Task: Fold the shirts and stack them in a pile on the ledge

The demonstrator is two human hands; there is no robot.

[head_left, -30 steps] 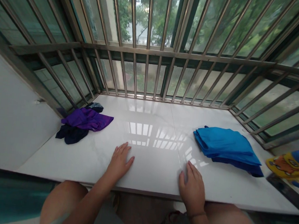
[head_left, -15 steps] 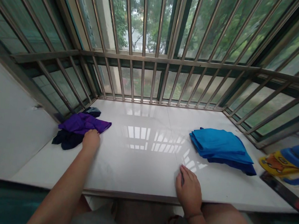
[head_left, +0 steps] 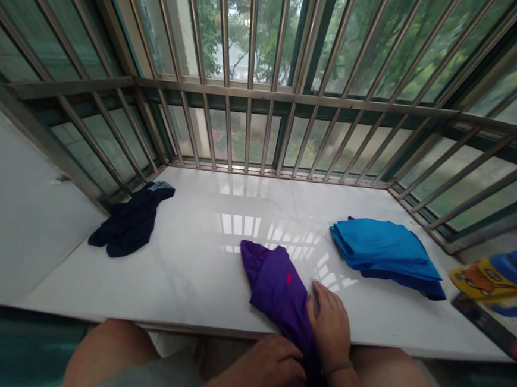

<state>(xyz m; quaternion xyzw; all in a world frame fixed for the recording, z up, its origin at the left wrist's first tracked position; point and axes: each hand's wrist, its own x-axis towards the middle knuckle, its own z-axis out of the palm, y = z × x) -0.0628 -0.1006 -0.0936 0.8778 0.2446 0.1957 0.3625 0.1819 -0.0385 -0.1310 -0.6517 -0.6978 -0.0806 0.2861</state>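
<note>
A crumpled purple garment [head_left: 280, 285] with a small pink mark lies on the white sill, its lower end hanging over the front edge. My left hand [head_left: 274, 362] is at that lower end, fingers curled on the fabric; its fingertips are partly hidden. Beside the garment's right side my right hand [head_left: 331, 327] rests on the sill, fingers stretched forward and holding nothing. Farther right sits a folded stack of blue cloth [head_left: 383, 248], bright blue on top and darker blue below. A dark navy garment [head_left: 129, 219] lies loosely at the left.
Metal window bars [head_left: 270, 96] run along the back and both sides of the white sill [head_left: 193, 284]. A yellow and blue container [head_left: 498, 275] with a cartoon animal stands at the right end, by a dark flat box [head_left: 489, 331]. My knees are below the front edge.
My left hand has drawn the purple garment off the dark one at the left, bringing it to the front middle near my body. My right hand has stayed almost in place.
</note>
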